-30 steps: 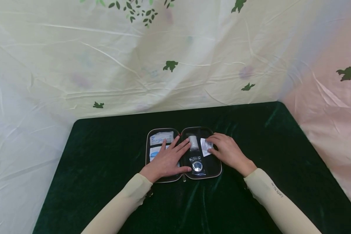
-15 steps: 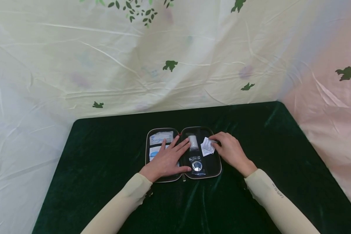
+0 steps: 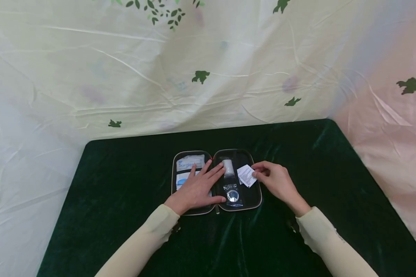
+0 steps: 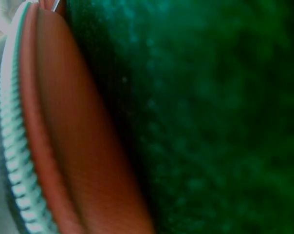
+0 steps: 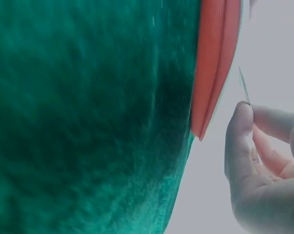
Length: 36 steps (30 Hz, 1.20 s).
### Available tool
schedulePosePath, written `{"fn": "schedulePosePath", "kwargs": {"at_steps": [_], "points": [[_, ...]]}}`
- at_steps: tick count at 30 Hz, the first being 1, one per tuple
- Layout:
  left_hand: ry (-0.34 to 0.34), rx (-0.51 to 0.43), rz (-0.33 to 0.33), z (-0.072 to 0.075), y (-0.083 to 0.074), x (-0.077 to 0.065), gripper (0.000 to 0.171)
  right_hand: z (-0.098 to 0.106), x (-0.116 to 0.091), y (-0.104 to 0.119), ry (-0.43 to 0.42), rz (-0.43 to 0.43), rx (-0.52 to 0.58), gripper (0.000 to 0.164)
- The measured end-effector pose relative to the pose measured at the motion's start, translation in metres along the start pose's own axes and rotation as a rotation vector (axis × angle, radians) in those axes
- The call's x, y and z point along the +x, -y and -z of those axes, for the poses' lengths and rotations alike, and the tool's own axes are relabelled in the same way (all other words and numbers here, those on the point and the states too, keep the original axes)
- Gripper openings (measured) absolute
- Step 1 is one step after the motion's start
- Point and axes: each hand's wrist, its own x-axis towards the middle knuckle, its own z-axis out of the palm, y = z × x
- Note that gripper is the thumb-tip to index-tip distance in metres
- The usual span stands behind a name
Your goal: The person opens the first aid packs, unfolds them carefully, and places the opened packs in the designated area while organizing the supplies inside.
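Observation:
An unfolded zip case (image 3: 252, 199) lies on the table. My left hand (image 3: 195, 191) rests across its left half and the hinge, fingers spread and straight. Over the right half, my right hand (image 3: 278, 184) pinches small white square sachets (image 3: 247, 176) by their right edge; they overlap. From the right wrist, one sachet (image 5: 245, 87) shows edge-on between thumb and fingertip. Inside the right half are a white roll (image 3: 228, 168) and a clear packet (image 3: 232, 196) with a round item. A packet printed "Surgic..." (image 3: 190, 162) sits at the left half's top, above a black strap.
Dark green velvet (image 3: 131, 173) covers the table. A pale curtain (image 3: 142, 84) with green leaf and bird shapes hangs behind its far edge. The left wrist view holds the case's zip teeth (image 4: 15, 156) and reddish side wall (image 4: 79, 126).
My right hand has drawn back a little toward the lower right, its fingers now at the sachets' right edge. The sachets have turned and shifted right. My left hand stays in place.

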Motion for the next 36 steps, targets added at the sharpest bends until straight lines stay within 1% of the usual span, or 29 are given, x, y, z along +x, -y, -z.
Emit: {"fn": "schedulePosePath", "kwargs": {"at_steps": [6,13,19,24,29,36], "points": [[-0.004,0.005,0.001,-0.001,-0.001,0.0,0.095,-0.002,-0.012,0.002,0.039,-0.047,0.074,0.023],[-0.012,0.009,0.002,-0.001,0.0,0.0,0.095,-0.005,-0.018,0.003,0.102,-0.124,0.193,0.03],[-0.01,0.01,0.0,-0.001,0.0,0.0,0.096,-0.009,-0.019,0.007,0.147,-0.151,0.275,0.036],[-0.005,0.014,0.001,-0.002,0.0,0.0,0.096,-0.011,-0.021,0.011,0.193,-0.17,0.319,0.037],[-0.007,0.01,-0.001,-0.001,0.0,0.0,0.096,-0.014,-0.022,0.013,0.213,-0.165,0.322,0.035],[-0.007,0.01,-0.004,-0.002,0.0,-0.001,0.096,-0.018,-0.024,0.013,0.224,-0.153,0.246,0.028]]}}
